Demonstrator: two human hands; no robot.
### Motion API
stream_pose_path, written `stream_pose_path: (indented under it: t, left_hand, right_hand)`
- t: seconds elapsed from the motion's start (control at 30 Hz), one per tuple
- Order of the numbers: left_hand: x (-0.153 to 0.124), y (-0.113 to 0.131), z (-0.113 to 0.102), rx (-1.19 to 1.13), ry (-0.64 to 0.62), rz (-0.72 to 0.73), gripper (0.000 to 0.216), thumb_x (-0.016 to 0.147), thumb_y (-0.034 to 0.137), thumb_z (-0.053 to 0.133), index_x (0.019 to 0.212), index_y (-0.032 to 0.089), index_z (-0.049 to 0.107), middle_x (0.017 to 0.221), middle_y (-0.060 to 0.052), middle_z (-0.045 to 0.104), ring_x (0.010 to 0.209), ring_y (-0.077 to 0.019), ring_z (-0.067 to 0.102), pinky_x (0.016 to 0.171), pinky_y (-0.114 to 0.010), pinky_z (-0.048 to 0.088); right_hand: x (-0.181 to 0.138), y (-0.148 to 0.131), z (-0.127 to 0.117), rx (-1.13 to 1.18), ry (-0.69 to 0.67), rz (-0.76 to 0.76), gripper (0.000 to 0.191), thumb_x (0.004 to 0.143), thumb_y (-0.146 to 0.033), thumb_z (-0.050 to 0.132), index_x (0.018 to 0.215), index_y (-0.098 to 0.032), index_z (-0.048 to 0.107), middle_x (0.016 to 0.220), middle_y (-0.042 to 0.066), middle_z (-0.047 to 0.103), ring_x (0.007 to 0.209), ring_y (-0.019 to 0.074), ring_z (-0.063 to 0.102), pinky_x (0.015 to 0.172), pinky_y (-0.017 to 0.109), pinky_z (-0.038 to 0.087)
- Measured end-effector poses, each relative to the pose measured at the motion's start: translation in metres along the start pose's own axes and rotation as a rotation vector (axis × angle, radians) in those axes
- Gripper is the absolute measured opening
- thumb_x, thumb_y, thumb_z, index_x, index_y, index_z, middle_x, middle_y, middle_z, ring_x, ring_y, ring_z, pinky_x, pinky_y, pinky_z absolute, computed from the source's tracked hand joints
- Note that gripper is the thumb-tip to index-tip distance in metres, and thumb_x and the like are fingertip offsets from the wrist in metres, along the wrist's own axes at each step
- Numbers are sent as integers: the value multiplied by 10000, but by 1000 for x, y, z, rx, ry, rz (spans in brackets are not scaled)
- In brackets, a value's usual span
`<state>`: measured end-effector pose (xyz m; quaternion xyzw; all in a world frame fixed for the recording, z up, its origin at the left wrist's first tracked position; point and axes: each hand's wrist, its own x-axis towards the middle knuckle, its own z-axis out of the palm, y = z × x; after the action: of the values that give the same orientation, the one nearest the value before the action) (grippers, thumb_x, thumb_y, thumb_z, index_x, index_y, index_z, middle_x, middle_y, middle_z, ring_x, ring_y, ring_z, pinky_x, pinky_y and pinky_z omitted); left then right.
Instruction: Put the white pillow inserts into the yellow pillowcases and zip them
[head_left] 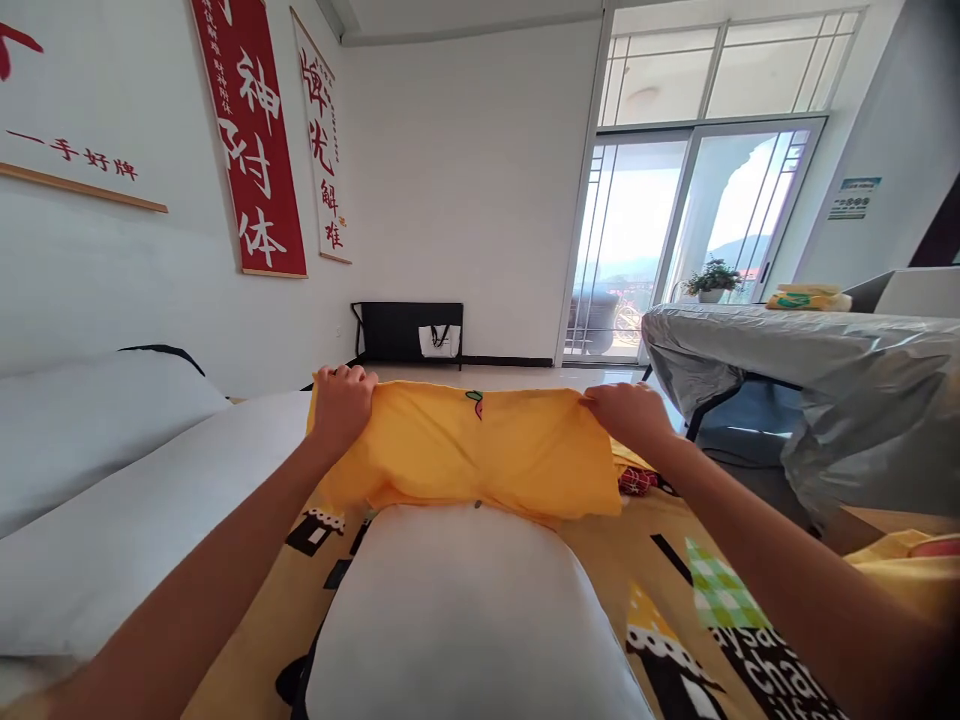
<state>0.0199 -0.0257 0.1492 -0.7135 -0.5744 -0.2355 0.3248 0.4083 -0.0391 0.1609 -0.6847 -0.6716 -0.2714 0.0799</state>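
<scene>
A yellow cloth (pixel 480 450) with a small green-and-red print is stretched between my two hands and hangs down from its top edge. My left hand (pixel 342 405) is closed on its upper left corner, and my right hand (pixel 626 408) pinches the upper right part. The cloth's lower edge reaches the far end of a plump white pillow (pixel 472 620) in front of me; whether the two are joined there I cannot tell. Beneath lies a patterned yellow-brown bedspread (pixel 705 640).
More white pillows (pixel 150 480) lie along the left wall. At the right stands a table under a grey plastic cover (pixel 765 350), with a yellow pack (pixel 808 297) on it. Yellow fabric (pixel 907 565) lies near my right forearm. A black folded frame (pixel 397 332) leans against the back wall.
</scene>
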Motion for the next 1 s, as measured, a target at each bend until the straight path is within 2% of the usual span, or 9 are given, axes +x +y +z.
stream_pose_path:
  t: [0.17, 0.27, 0.4, 0.53, 0.6, 0.67, 0.77, 0.87, 1.0]
  left_hand:
    - [27, 8, 75, -25, -85, -93, 408, 875, 40, 258, 901, 144, 653, 985, -154, 598, 985, -275, 514, 937, -524, 272]
    - [39, 10, 102, -55, -199, -144, 365, 842, 30, 314, 869, 140, 661, 1009, -171, 622, 1024, -301, 539, 953, -529, 303]
    - [41, 29, 102, -89, -274, -188, 397, 817, 39, 348, 1123, 103, 593, 1128, -206, 625, 1125, -318, 537, 970, -527, 344]
    - [26, 82, 81, -295, -231, 228, 502, 870, 134, 318, 1359, 150, 433, 1461, -125, 416, 1360, -212, 355, 1095, -417, 286]
    - [11, 106, 83, -355, -289, 313, 511, 902, 190, 285, 1396, 137, 405, 1499, -113, 359, 1394, -206, 302, 1134, -414, 235]
    - [-11, 115, 100, -367, -431, 182, 536, 936, 320, 282, 1436, 143, 358, 1518, -115, 317, 1415, -246, 258, 1147, -464, 199]
    - [-54, 97, 145, -429, -624, -95, 663, 919, 559, 288, 1488, 219, 254, 1561, -80, 198, 1438, -295, 171, 1134, -539, 186]
    - [-89, 65, 189, -528, -629, -232, 673, 928, 573, 241, 1506, 233, 180, 1580, -69, 107, 1454, -272, 83, 1142, -532, 160]
    - [-107, 41, 213, -526, -630, -294, 586, 954, 462, 225, 1493, 232, 219, 1571, -91, 145, 1452, -255, 108, 1119, -552, 198]
  right_hand:
    - [44, -28, 62, 2, -15, -13, 305, 918, -152, 401, 911, -123, 705, 959, 160, 700, 976, 266, 607, 851, 398, 327]
    - [56, -33, 90, 19, -59, -18, 269, 878, -120, 440, 898, -126, 708, 978, 155, 701, 1028, 269, 588, 877, 406, 328]
    - [48, -39, 95, 53, -30, 60, 343, 872, -169, 462, 1174, -138, 621, 1273, 169, 584, 1208, 284, 489, 974, 445, 287]
    - [22, -80, 77, 412, 108, -42, 456, 950, -305, 338, 1369, -177, 466, 1454, 111, 422, 1344, 217, 363, 1087, 408, 223]
    - [6, -107, 81, 619, -51, -209, 519, 942, -441, 352, 1409, -227, 422, 1482, 81, 386, 1381, 205, 311, 1104, 391, 230]
    - [-9, -126, 104, 716, -237, -246, 609, 916, -553, 351, 1457, -275, 337, 1533, 55, 287, 1427, 211, 201, 1130, 430, 186]
    - [-28, -131, 163, 748, -357, -93, 651, 927, -570, 283, 1499, -267, 219, 1571, 35, 154, 1448, 189, 96, 1154, 450, 119]
    - [-39, -123, 215, 757, -337, -17, 638, 947, -525, 242, 1513, -244, 159, 1578, 27, 110, 1448, 151, 76, 1162, 411, 128]
    - [-48, -112, 237, 748, -327, 64, 634, 952, -523, 189, 1511, -223, 176, 1568, 58, 157, 1442, 189, 131, 1141, 463, 177]
